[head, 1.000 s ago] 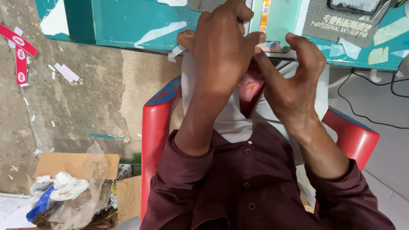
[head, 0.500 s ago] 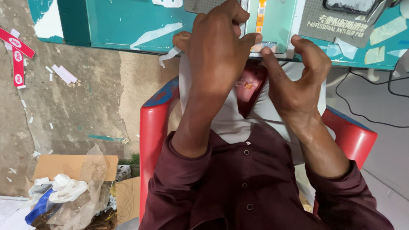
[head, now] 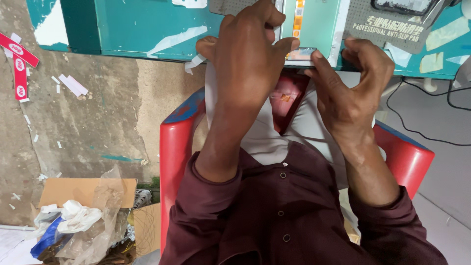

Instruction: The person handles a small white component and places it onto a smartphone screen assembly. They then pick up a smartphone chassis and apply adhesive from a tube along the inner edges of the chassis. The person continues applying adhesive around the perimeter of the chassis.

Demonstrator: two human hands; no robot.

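A thin flat panel with a pale frame (head: 300,54) lies at the front edge of the teal workbench (head: 147,29). My left hand (head: 248,56) curls over its left part, with a fingertip against its near end. From the other side, my right hand (head: 348,86) pinches the right end between forefinger and thumb. Most of the panel is hidden under my left hand. I sit on a red plastic chair (head: 171,147) in a dark red shirt.
A grey anti-slip pad (head: 392,27) lies on the bench at the upper right. A black cable (head: 422,130) runs over the floor on the right. A cardboard box with plastic scraps (head: 83,216) stands at the lower left. Paper bits litter the concrete floor.
Both hands stay on the panel at the bench edge. The right fingers have shifted a little along its right end.
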